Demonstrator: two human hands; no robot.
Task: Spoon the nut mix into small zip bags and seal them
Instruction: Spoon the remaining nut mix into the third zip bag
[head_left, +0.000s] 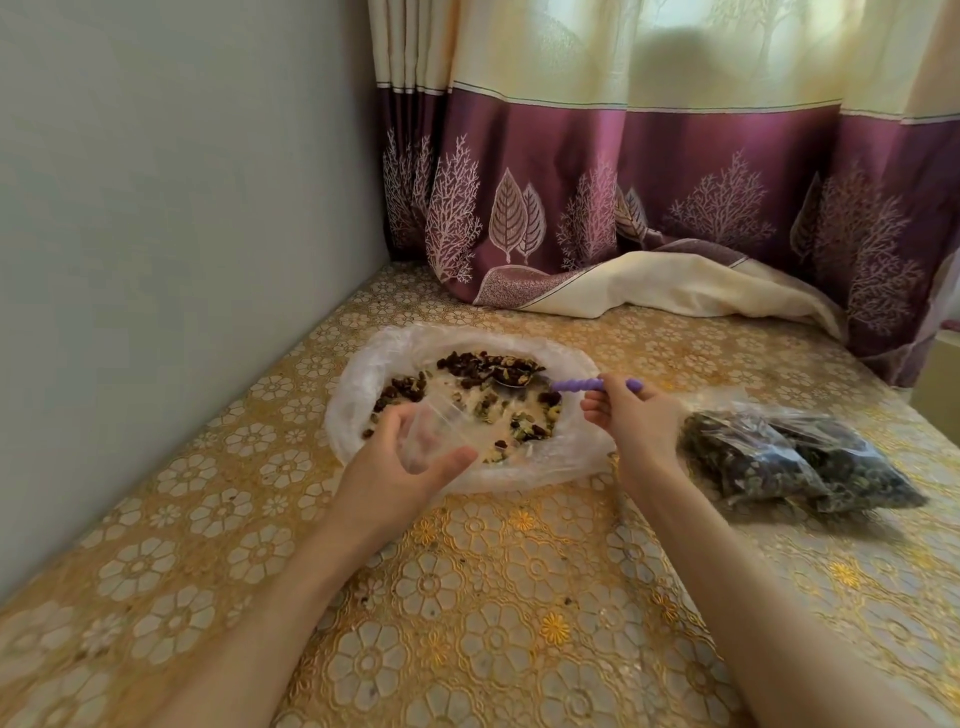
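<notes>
Nut mix (485, 366) under spoon (597, 385) in right grip (631, 415); empty zip bag (434, 434) in left grip (402, 462).

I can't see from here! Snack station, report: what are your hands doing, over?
Left hand holds an empty small zip bag. Right hand grips purple spoon, bowl in the nut mix. Filled bags lie right. Nothing in the way.

A gold desk (493, 597) cloth carries a repeating pattern of cream flowers in rings. The spoon (582, 385) has a lilac handle, and the dark brown, cream and green nut mix (493, 366) lies on clear plastic (363, 379). Behind, a cream curtain (675, 171) ends in a plum band printed with pale trees and leaves, beside a grey-green wall (171, 208).
</notes>
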